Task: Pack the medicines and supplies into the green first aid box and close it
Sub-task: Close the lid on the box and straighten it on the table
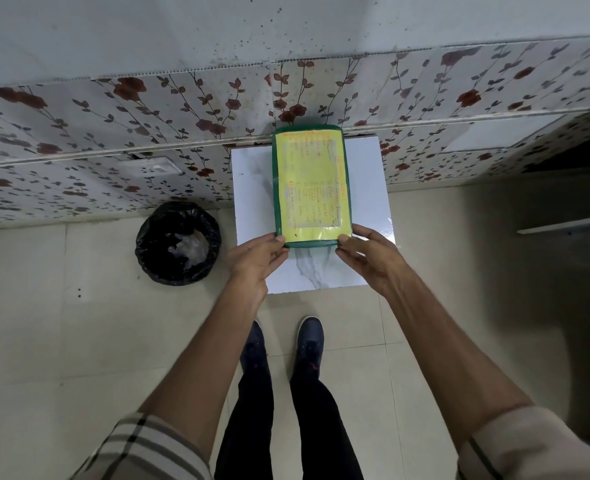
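Observation:
The green first aid box (310,183) lies on a small white marble-patterned table (252,202), its far end near the flowered wall. Its lid is down, covered by a yellow sheet with handwritten lines. My left hand (257,259) grips the near left corner of the box, thumb on the lid edge. My right hand (368,258) holds the near right corner the same way. No medicines or supplies show outside the box; its contents are hidden under the lid.
A round bin with a black liner (178,242) stands on the tiled floor left of the table. A wall socket (155,166) sits low on the flowered wall. My feet in dark shoes (283,344) are just before the table.

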